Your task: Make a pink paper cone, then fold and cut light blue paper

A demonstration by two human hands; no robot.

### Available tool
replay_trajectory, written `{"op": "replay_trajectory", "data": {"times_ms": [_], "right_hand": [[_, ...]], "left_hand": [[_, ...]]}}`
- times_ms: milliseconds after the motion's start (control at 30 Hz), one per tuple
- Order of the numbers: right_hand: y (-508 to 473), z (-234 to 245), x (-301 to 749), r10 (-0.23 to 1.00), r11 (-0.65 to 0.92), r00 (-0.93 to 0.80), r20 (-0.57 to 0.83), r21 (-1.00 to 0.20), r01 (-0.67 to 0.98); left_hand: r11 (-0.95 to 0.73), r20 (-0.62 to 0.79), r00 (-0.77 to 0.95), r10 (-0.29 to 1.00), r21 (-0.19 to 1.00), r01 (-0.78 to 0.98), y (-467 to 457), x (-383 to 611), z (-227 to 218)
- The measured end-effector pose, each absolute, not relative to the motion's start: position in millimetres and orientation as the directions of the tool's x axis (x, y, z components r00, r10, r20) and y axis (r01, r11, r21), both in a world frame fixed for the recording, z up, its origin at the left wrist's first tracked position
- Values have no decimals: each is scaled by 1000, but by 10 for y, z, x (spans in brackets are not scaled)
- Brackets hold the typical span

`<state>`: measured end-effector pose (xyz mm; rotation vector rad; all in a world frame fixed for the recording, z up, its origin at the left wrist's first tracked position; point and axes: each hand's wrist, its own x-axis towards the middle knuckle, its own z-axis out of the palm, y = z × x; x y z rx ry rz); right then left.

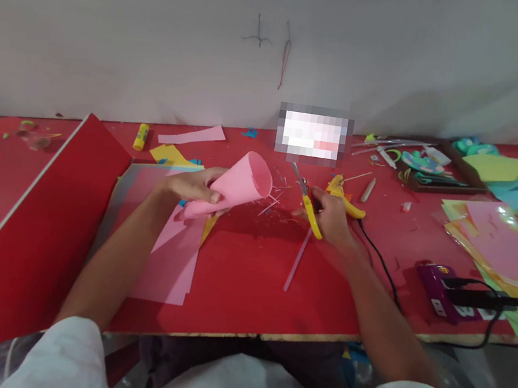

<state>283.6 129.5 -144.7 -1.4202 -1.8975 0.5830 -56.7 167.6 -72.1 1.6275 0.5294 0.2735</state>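
My left hand (195,185) is closed around a pink paper cone (237,183), holding it above the red table (247,276) with its wide mouth facing up and right. My right hand (328,215) is closed on yellow-handled scissors (308,204), whose blades point up-left toward the wall. Thin paper slivers (273,204) lie scattered on the table between both hands. Flat pink sheets (173,259) lie under my left forearm. A thin pale strip (296,265) lies just below the scissors.
A yellow glue gun (345,201) with a black cord (382,262) lies behind my right hand. A purple power strip (442,290) sits right, next to stacked coloured sheets (498,240). A yellow glue stick (141,136) stands at back left. A red board (26,238) leans left.
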Motion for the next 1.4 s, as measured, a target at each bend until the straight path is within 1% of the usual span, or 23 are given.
{"op": "replay_trajectory", "data": {"times_ms": [67, 133, 167, 200, 267, 333, 400, 467, 533, 567, 600, 667, 700, 900, 967, 1000, 1067, 1200, 1267, 1333, 1400], "right_hand": [[1307, -1464, 2823, 950, 304, -154, 271, -691, 656], [1318, -1483, 2793, 947, 296, -123, 297, -655, 695], [1321, -1492, 2774, 945, 283, -101, 310, -626, 727], [1323, -1502, 2754, 945, 263, -81, 318, -588, 765], [1318, -1517, 2717, 950, 214, -63, 307, -490, 845], [1300, -1530, 2690, 962, 169, -69, 265, -376, 911], [1272, -1541, 2670, 969, 168, -109, 221, -268, 949], [1237, -1550, 2651, 959, 235, -199, 204, -171, 957], [1201, -1554, 2629, 932, 323, -298, 208, -103, 941], [1186, -1554, 2617, 918, 359, -334, 214, -85, 930], [1172, -1550, 2605, 906, 384, -361, 220, -74, 920], [1152, -1537, 2582, 892, 415, -392, 227, -67, 907], [1146, -1528, 2572, 888, 424, -401, 226, -64, 903], [1144, -1500, 2562, 893, 417, -396, 215, -63, 907], [1150, -1509, 2573, 893, 419, -397, 213, -67, 906], [1153, -1514, 2579, 894, 417, -395, 212, -70, 906], [1158, -1526, 2588, 897, 411, -388, 212, -78, 908], [1169, -1540, 2594, 903, 404, -382, 199, -85, 911], [1174, -1546, 2597, 908, 397, -376, 186, -85, 914], [1177, -1553, 2603, 916, 381, -362, 171, -93, 920], [1181, -1561, 2612, 924, 367, -348, 157, -110, 924]], "left_hand": [[-130, -107, 834, 542, 969, 209, 1670, -595, -653], [-264, -84, 741, 666, 903, 339, 1686, -637, -548], [-331, -60, 656, 752, 826, 455, 1708, -659, -493], [-389, -13, 564, 826, 711, 585, 1744, -678, -443], [-423, 115, 418, 901, 440, 792, 1861, -697, -376], [-416, 229, 366, 902, 229, 880, 2038, -683, -363], [-409, 282, 374, 884, 78, 909, 2256, -633, -397], [-426, 302, 399, 866, 28, 904, 2481, -556, -451], [-494, 279, 482, 830, -34, 869, 2676, -468, -509], [-526, 236, 535, 811, -103, 844, 2755, -425, -538], [-536, 235, 560, 795, -162, 829, 2819, -384, -566], [-566, 215, 596, 774, -189, 803, 2910, -313, -629], [-582, 220, 604, 766, -164, 797, 2940, -282, -664], [-669, 240, 633, 736, 114, 734, 2919, -40, -842], [-680, 236, 641, 730, 162, 715, 2836, 73, -863], [-689, 233, 651, 722, 156, 708, 2788, 124, -867], [-707, 233, 674, 701, 98, 701, 2696, 195, -867], [-714, 230, 717, 659, -112, 692, 2599, 204, -854], [-711, 225, 733, 642, -182, 679, 2582, 195, -842], [-728, 235, 743, 627, -165, 666, 2545, 206, -822], [-756, 260, 751, 607, -101, 647, 2461, 219, -797]]}}
